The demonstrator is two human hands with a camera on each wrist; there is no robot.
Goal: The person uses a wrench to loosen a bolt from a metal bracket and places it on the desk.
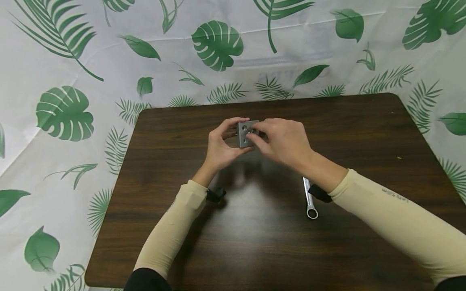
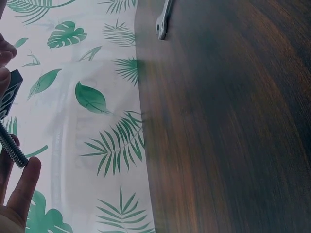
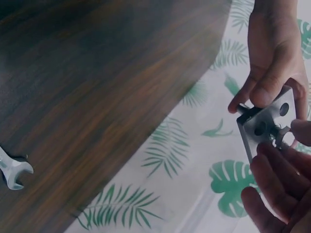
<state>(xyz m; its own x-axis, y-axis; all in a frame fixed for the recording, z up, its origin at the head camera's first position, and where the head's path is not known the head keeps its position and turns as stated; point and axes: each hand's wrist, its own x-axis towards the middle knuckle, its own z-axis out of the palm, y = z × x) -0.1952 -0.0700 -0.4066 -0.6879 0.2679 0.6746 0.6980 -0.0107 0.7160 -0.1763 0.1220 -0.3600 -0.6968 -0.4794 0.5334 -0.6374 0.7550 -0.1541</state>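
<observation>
1. The left hand [image 1: 220,147] grips a small grey square metal plate with round holes [image 1: 244,133], held up above the middle of the dark brown wooden worktop [image 1: 255,242], thumb on one edge and fingers curled round the other.
2. In the right wrist view the plate [image 3: 265,126] shows two holes on its face, and the left hand's fingers [image 3: 265,90] clamp its upper edge.
3. The right hand [image 1: 282,141] meets the plate from the other side, its fingertips [image 3: 272,160] pinching a small metal fastener seated at one hole; just what the piece is cannot be told.
4. A thin threaded metal bolt shank [image 2: 13,148] sticks out behind the plate, seen in the left wrist view beside the left hand's fingers [image 2: 22,191].
5. A silver open-ended spanner [image 1: 310,198] lies flat on the worktop, below the right wrist, well apart from the plate and touched by neither hand.
6. A white cloth printed with green leaves [image 1: 65,113] hangs behind and around the worktop.
7. Both forearms wear beige sleeves [image 1: 393,218].
</observation>
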